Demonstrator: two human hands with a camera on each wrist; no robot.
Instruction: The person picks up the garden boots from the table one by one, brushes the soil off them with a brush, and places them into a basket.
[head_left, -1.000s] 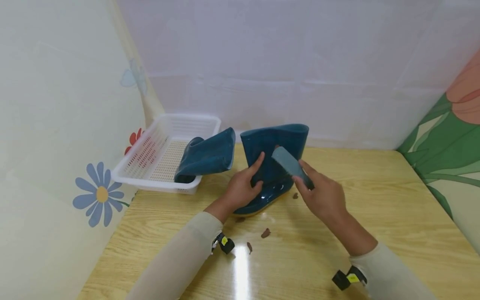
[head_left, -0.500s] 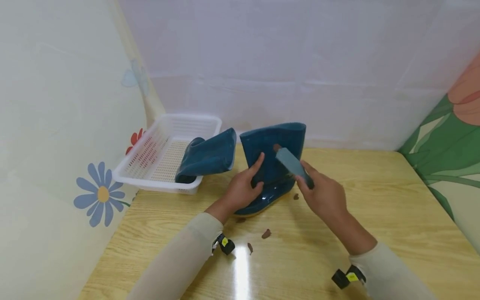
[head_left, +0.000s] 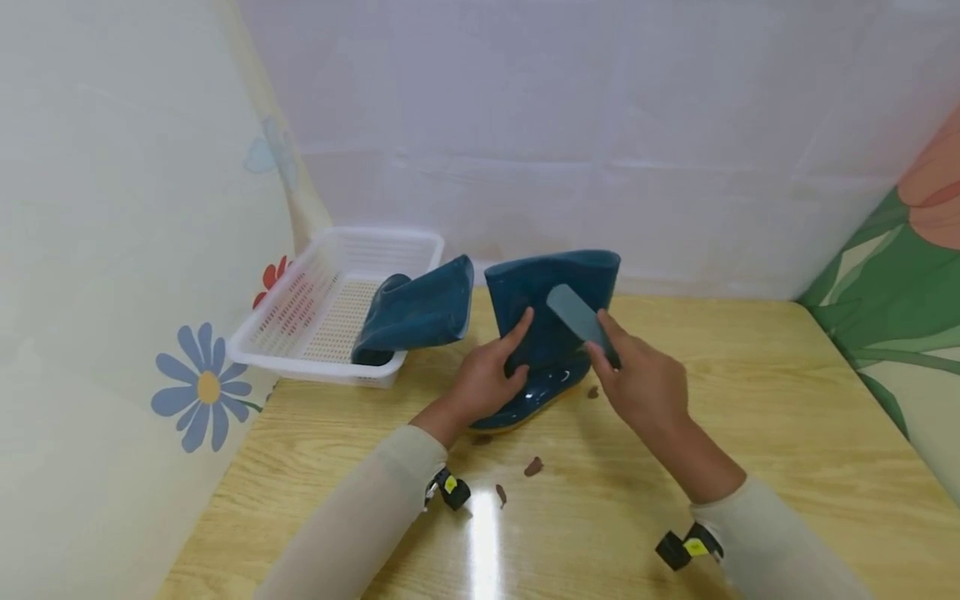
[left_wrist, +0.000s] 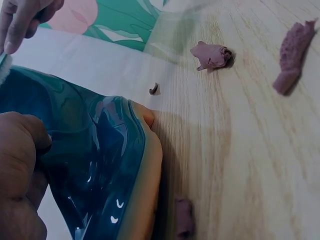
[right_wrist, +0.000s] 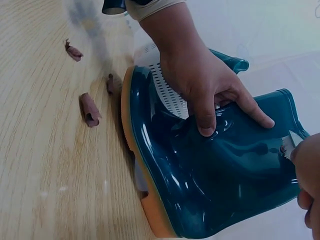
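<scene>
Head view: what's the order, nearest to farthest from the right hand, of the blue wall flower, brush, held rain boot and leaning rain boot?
1. Brush: in the right hand.
2. Held rain boot: just left.
3. Leaning rain boot: farther left, in the basket.
4. Blue wall flower: farthest left.

Brush (head_left: 576, 315) shifted up the boot (head_left: 542, 346), brown spot now hidden from head view, boot top (head_left: 555, 265) nudged rightward

Facing forward, a person stretches out both arms in pale sleeves (head_left: 367, 500), the forearms slanting inward toward each other. The left hand (head_left: 480, 385) grips with one finger pointing straight ahead; across from it, the right hand (head_left: 647, 382) is curled in a firm grip.
</scene>
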